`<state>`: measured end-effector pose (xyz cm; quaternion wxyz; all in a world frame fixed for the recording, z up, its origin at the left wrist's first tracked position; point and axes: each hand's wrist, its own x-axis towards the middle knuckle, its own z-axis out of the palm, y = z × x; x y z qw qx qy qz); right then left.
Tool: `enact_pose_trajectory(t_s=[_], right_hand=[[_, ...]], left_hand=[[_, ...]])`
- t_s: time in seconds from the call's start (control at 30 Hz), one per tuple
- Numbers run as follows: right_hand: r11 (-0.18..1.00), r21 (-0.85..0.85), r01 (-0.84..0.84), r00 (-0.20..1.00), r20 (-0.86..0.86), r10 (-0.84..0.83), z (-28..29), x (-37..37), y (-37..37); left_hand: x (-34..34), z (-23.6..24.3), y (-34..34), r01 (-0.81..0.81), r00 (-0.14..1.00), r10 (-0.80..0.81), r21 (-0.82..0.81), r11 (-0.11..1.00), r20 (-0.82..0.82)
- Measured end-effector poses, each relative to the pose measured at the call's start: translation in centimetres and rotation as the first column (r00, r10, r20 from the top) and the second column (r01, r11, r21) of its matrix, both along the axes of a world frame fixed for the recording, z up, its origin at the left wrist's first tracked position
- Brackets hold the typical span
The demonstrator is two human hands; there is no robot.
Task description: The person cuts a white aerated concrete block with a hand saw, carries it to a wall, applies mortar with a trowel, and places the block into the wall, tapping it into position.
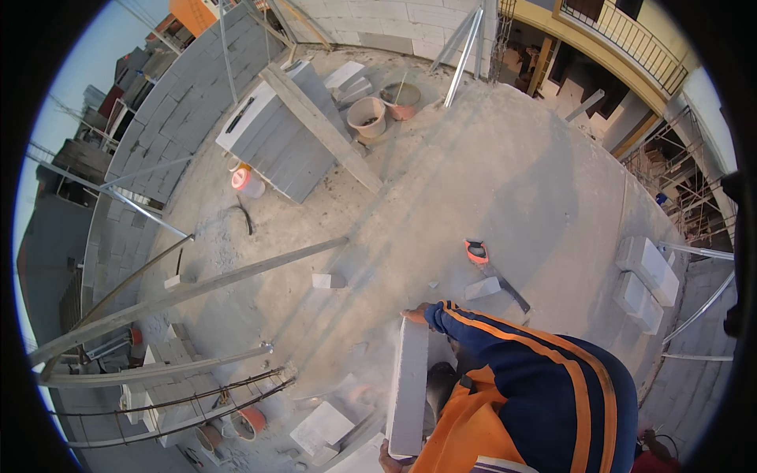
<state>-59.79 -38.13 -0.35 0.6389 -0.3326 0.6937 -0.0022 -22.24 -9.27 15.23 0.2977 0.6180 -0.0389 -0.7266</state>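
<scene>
Currently, I see the block [408, 394] lengthwise between two hands; the right hand [420, 313] has its fingers wrapped on the far end; the left hand [389, 460], partly cut off by my view's lower edge, clasps the near end; beyond the right hand lies the saw [506, 285]; open floor [473, 173] spreads ahead, edged left by the wall [169, 102].

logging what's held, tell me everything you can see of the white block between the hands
The long block is whitish, straight-edged and plain, masonry-like. It runs lengthwise away from the person; the right hand holds its far end, the left hand its near end. Whether it rests on anything is hidden.
</scene>
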Motion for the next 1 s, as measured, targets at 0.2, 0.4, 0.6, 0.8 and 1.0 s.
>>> enact_pose_trajectory(t_s=[0.2,0.4,0.6,0.8,1.0], right_hand=[[0.835,0.146,0.53,0.801,0.236,-0.55,-8.1,-13.3,13.3],[0.643,0.14,0.753,0.637,-0.4,-0.659,-9.6,-26.1,38.0],[-0.058,0.28,0.958,0.061,-0.398,-0.915,-4.6,-24.6,51.4],[0.084,0.322,0.943,0.178,-0.274,-0.945,-6.9,-21.1,41.7],[0.435,-0.012,0.9,0.435,-0.008,-0.9,-7.7,-25.6,26.3]], left_hand=[[-9.2,2.7,-10.9,-0.422,0.887,0.455,0.536,0.731,0.078],[-12.8,-1.1,-17.2,-0.438,0.898,0.379,0.56,0.703,0.226],[-14.3,-2.1,-20.7,-0.377,0.891,0.191,0.438,0.816,0.412],[-15.4,-3.9,-25.3,-0.255,0.905,0.059,0.427,0.867,0.421],[-18.7,-7.7,-32.7,-0.159,0.921,-0.015,0.412,0.897,0.389]])
